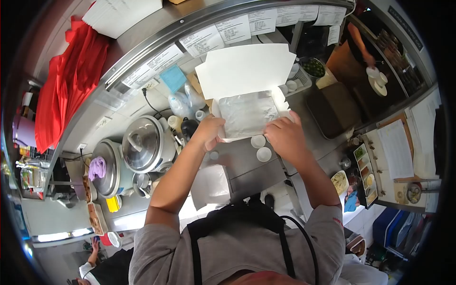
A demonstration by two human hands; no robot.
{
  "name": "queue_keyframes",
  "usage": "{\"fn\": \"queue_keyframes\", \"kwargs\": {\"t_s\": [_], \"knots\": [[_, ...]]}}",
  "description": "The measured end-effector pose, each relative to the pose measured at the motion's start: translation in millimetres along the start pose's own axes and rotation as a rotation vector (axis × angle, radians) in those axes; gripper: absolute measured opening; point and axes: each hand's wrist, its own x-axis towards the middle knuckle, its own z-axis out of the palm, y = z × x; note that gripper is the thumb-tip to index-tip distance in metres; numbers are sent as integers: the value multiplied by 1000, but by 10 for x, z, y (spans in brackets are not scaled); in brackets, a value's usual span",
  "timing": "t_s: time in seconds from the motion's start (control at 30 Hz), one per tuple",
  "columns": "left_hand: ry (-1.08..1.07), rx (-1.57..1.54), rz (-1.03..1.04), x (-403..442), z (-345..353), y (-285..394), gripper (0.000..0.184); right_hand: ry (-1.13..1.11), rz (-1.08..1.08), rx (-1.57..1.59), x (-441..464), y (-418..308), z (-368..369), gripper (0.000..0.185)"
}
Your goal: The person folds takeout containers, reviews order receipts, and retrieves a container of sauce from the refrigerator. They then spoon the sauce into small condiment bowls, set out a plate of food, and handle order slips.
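Note:
A white cardboard takeout box is held in front of me with its lid raised and tilted back. A shiny, foil-like sheet lines its inside. My left hand is closed on the near left corner of the box. At the near right corner, my right hand grips the side wall, thumb up along the edge. Just below the box, two small white cups stand on the steel counter. Closer to my body sits a second open box, lined in the same way.
Two lidded round cookers stand at the left, one with a purple cloth. Printed tickets hang along the shelf edge. A dark tray and a bowl of green pieces are at right. Other people work nearby.

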Motion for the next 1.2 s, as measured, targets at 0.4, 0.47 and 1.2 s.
{"fn": "queue_keyframes", "kwargs": {"t_s": [0.4,0.47,1.2], "knots": [[-83,-103,70,-30,-117,-151,38,19,-51,42,3,-54,67,3],[-35,-112,86,-90,-92,-137,39,4,-51,53,-2,-72,79,3],[569,-325,-20,-989,-2223,-1569,35,139,654,639,-275,1165,496,17]]}}
